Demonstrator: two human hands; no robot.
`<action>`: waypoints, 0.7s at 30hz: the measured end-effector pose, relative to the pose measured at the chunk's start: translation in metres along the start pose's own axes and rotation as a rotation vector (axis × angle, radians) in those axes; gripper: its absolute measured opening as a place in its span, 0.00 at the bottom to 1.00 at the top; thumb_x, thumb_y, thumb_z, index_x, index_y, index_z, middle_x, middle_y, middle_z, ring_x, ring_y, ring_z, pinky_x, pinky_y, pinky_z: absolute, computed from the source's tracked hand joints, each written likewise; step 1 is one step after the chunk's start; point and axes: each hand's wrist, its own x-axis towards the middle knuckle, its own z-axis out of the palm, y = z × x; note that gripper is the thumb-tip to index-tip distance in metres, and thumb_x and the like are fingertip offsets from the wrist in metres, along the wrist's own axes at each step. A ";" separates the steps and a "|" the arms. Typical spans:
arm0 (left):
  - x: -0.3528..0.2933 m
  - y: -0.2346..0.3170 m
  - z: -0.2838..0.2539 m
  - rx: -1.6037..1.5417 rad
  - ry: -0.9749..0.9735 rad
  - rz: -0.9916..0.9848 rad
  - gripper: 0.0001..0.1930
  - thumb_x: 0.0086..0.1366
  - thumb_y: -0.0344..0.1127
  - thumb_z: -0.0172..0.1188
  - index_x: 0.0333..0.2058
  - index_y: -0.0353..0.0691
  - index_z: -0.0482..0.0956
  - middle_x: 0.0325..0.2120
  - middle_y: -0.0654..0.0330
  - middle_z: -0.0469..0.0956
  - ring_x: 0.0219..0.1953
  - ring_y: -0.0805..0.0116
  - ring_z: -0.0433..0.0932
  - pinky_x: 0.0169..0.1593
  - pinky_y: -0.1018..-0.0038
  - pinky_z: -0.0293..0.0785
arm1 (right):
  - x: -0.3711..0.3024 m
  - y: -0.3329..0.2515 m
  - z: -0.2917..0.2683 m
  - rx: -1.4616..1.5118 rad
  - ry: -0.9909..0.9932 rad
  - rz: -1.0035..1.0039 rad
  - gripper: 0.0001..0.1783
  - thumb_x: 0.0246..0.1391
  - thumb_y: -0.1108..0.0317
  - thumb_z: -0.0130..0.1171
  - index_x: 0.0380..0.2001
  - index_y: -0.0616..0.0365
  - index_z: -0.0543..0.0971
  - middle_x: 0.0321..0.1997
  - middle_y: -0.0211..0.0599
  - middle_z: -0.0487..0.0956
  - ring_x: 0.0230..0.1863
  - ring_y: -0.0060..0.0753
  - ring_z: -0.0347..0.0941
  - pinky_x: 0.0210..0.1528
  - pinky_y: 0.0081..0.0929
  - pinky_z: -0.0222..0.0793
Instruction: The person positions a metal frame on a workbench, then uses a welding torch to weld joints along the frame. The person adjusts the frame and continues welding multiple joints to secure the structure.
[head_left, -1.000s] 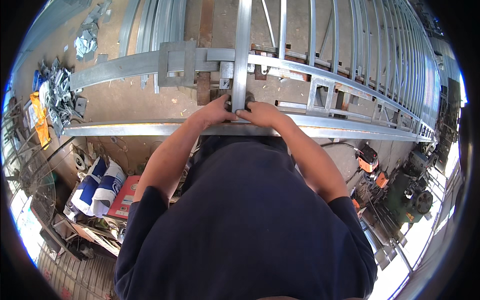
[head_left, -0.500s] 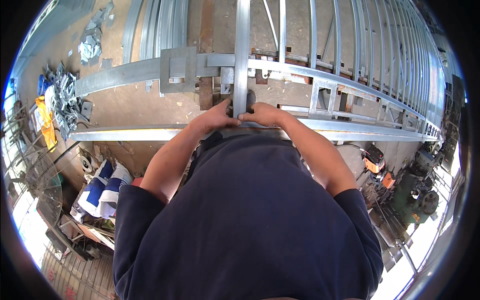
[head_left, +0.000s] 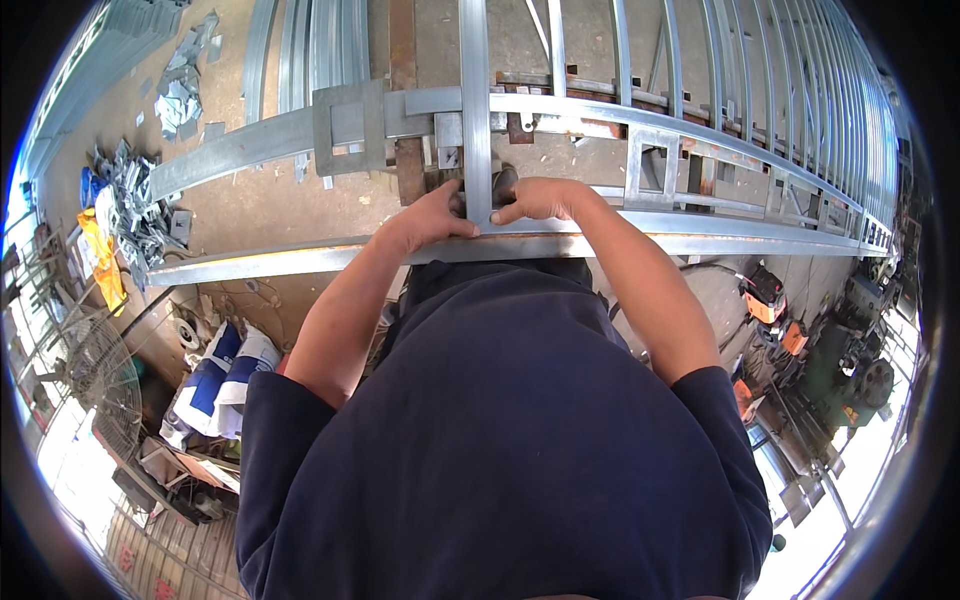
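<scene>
A long square metal tube point(head_left: 475, 110) runs away from me, its near end resting at a silver crosswise rail point(head_left: 640, 238) close to my body. My left hand point(head_left: 436, 216) grips the left side of that near end, thumb stretched along the front and fingers partly hidden behind it. On the other side, my right hand point(head_left: 545, 200) is beside the tube, thumb and fingers apart in a loose curve, the thumb tip near the tube's right edge. Its lower fingers are hidden. A dark shoe shows between my hands and the tube.
A metal frame with many parallel bars point(head_left: 720, 80) spreads to the right. A flat square-cut plate point(head_left: 322, 135) lies over the far rail. Scrap metal point(head_left: 135, 205) is heaped at the left. A fan point(head_left: 95, 370) and white-blue sacks point(head_left: 225, 380) stand lower left, an orange machine point(head_left: 765, 305) lower right.
My right hand has loosened and shifted right, its thumb coming off the tube's front face. My left hand stays at the tube's end. The whole view has shifted slightly.
</scene>
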 end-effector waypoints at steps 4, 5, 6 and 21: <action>0.002 -0.012 -0.001 0.028 0.010 0.017 0.54 0.54 0.24 0.74 0.74 0.31 0.47 0.57 0.48 0.78 0.56 0.60 0.79 0.58 0.67 0.77 | 0.004 0.001 0.000 -0.101 -0.012 -0.002 0.44 0.56 0.40 0.67 0.66 0.62 0.74 0.65 0.53 0.78 0.66 0.47 0.73 0.69 0.38 0.64; 0.008 -0.011 -0.005 0.058 0.007 0.046 0.55 0.55 0.22 0.73 0.75 0.34 0.46 0.58 0.50 0.78 0.57 0.61 0.78 0.58 0.68 0.78 | 0.007 0.004 0.000 -0.137 -0.026 0.014 0.45 0.55 0.36 0.66 0.64 0.62 0.76 0.64 0.52 0.79 0.65 0.47 0.74 0.68 0.39 0.65; -0.003 0.007 0.002 -0.032 -0.025 0.017 0.57 0.54 0.21 0.75 0.76 0.35 0.46 0.60 0.50 0.77 0.58 0.61 0.78 0.60 0.66 0.77 | 0.003 0.005 0.003 -0.088 0.024 -0.014 0.45 0.55 0.35 0.65 0.63 0.61 0.76 0.64 0.52 0.79 0.65 0.47 0.73 0.68 0.38 0.65; 0.002 0.000 0.000 0.026 -0.055 0.112 0.53 0.54 0.22 0.74 0.74 0.30 0.49 0.61 0.46 0.76 0.62 0.59 0.75 0.65 0.65 0.71 | -0.002 0.000 0.020 -0.241 0.222 -0.065 0.43 0.60 0.30 0.54 0.64 0.55 0.77 0.63 0.54 0.79 0.63 0.55 0.75 0.66 0.42 0.68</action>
